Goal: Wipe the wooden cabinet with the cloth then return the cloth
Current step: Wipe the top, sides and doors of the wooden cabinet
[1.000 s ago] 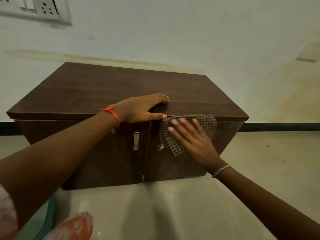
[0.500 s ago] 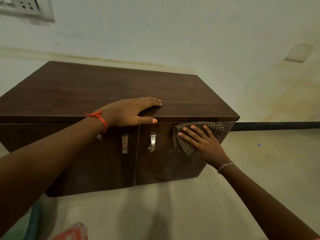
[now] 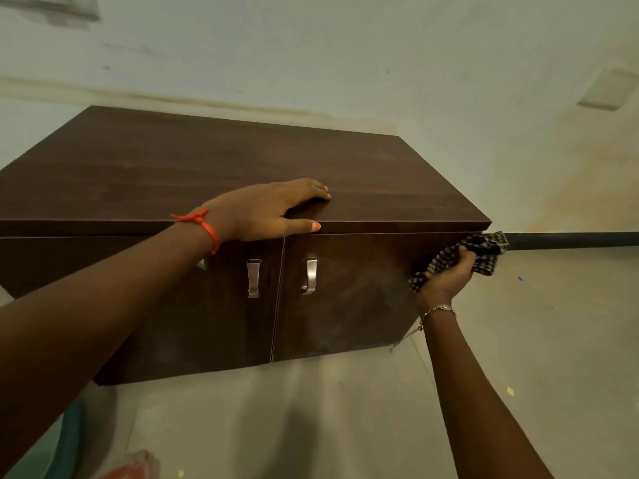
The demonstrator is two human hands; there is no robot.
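Observation:
A low dark wooden cabinet (image 3: 214, 167) with two doors and metal handles (image 3: 309, 274) stands against a pale wall. My left hand (image 3: 266, 212) lies flat on the front edge of its top, thumb over the edge, holding nothing. My right hand (image 3: 446, 278) grips a bunched checked cloth (image 3: 484, 248) at the cabinet's right front corner, just under the top board. Part of the cloth hangs below the hand against the right door.
The cabinet sits on a pale tiled floor (image 3: 345, 409), with open floor to its right. A dark skirting strip (image 3: 570, 240) runs along the wall at the right. Teal and orange fabric (image 3: 131, 464) shows at the bottom left edge.
My right hand slid the cloth rightward across the right door to the cabinet's corner and bunched it in its grip. The left hand stayed on the top edge.

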